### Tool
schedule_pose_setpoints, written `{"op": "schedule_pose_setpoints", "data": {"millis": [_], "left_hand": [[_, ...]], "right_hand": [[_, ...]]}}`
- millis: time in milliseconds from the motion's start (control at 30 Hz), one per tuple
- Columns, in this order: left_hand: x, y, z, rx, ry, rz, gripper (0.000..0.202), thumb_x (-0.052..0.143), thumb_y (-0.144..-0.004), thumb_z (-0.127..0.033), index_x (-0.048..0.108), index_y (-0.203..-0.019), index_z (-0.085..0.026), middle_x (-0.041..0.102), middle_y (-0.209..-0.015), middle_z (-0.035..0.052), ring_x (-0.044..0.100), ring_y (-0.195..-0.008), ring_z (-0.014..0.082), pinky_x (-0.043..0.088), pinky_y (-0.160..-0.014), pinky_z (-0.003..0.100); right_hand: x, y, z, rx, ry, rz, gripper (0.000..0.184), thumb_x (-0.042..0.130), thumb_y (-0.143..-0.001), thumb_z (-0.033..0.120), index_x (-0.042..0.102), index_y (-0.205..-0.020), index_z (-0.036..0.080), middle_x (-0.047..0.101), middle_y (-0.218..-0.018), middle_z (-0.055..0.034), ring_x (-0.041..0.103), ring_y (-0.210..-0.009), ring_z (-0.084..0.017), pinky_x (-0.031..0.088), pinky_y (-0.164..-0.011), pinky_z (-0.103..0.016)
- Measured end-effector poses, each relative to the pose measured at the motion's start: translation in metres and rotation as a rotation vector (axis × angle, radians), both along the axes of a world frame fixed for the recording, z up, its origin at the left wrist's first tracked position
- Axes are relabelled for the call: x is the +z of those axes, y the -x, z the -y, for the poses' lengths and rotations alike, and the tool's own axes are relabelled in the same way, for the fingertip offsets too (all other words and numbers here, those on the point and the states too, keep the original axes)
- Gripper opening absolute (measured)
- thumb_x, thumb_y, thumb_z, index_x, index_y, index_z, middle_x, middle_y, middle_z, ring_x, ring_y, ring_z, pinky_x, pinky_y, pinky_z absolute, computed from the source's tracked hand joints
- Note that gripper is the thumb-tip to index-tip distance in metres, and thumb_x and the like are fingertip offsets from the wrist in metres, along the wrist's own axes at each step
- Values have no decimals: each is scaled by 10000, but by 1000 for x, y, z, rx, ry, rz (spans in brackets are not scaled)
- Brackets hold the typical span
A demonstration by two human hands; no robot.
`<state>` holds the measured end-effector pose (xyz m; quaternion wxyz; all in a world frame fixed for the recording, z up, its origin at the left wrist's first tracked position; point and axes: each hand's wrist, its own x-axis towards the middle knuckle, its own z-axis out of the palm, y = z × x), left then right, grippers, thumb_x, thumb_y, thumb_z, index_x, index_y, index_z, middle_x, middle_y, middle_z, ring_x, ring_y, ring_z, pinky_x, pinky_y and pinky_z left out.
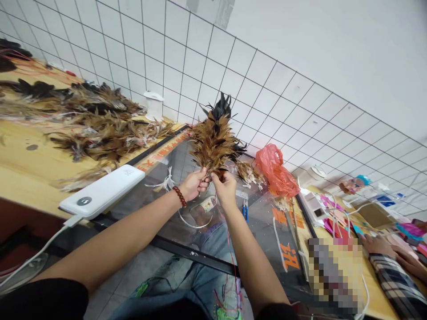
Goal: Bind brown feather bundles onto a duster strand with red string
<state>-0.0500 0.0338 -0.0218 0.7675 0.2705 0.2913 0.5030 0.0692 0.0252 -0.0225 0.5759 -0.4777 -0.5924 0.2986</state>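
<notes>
A bundle of brown and black feathers (216, 138) stands upright above a glass tabletop (267, 222). My left hand (194, 183) is closed round the bundle's base; a red bead bracelet (179, 196) sits on that wrist. My right hand (225, 187) pinches the same base from the right side. A thin red thread (230, 249) runs down from my right hand towards my lap. Small blue scissors (245, 210) lie on the glass just right of my right hand.
Loose feathers (96, 124) are piled on the wooden table at left, with a white power bank (102, 191) and cable. A white spool (154, 106) stands by the tiled wall. A red plastic bag (276, 171) lies right. Another person's hands (393, 253) rest among coloured items far right.
</notes>
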Motion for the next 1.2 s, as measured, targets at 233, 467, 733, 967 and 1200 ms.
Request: {"op": "schedule_pose_setpoints", "data": {"millis": [233, 467, 733, 967, 1200], "left_hand": [[-4, -4, 6, -83, -129, -72, 246, 690, -793, -264, 480, -816, -139, 424, -621, -56, 330, -402, 4, 203, -352, 79], [-2, -5, 3, 45, -145, -161, 235, 631, -828, -243, 428, -746, -159, 401, -581, -66, 278, -387, 13, 176, -364, 102], [-11, 6, -12, 406, -340, -683, 232, 620, -750, -23, 457, -662, -163, 457, -619, -7, 419, -545, 105, 266, -502, 182], [-2, -4, 2, 383, -604, -1300, 144, 541, -789, -66, 458, -763, -181, 400, -644, 5, 524, -649, 199, 339, -633, 248], [-8, -18, 18, 329, -887, -1391, 323, 432, -836, -102, 559, -1132, -105, 475, -738, 76, 559, -660, 224, 386, -646, 283]], "right_hand": [[0, -3, 0, -57, -6, 54, 211, 569, -764, 371, 601, -727, 166, 556, -635, 30, 461, -606, -118, 388, -589, -238], [-3, -1, 4, 64, 225, -194, 366, 702, -667, 382, 584, -966, 206, 598, -806, -1, 526, -676, -110, 419, -588, -209], [21, -38, 12, 186, 468, -148, 297, 625, -685, 459, 595, -741, 169, 268, -453, 122, 156, -370, -40, 91, -395, -196], [73, -25, 12, 214, 88, 670, 204, 537, -806, 300, 701, -768, 184, 583, -604, 18, 483, -564, -112, 346, -554, -224], [107, -28, -26, -64, 23, 1308, 193, 567, -827, 256, 749, -891, 266, 712, -960, -54, 621, -929, -232, 442, -753, -304]]}}
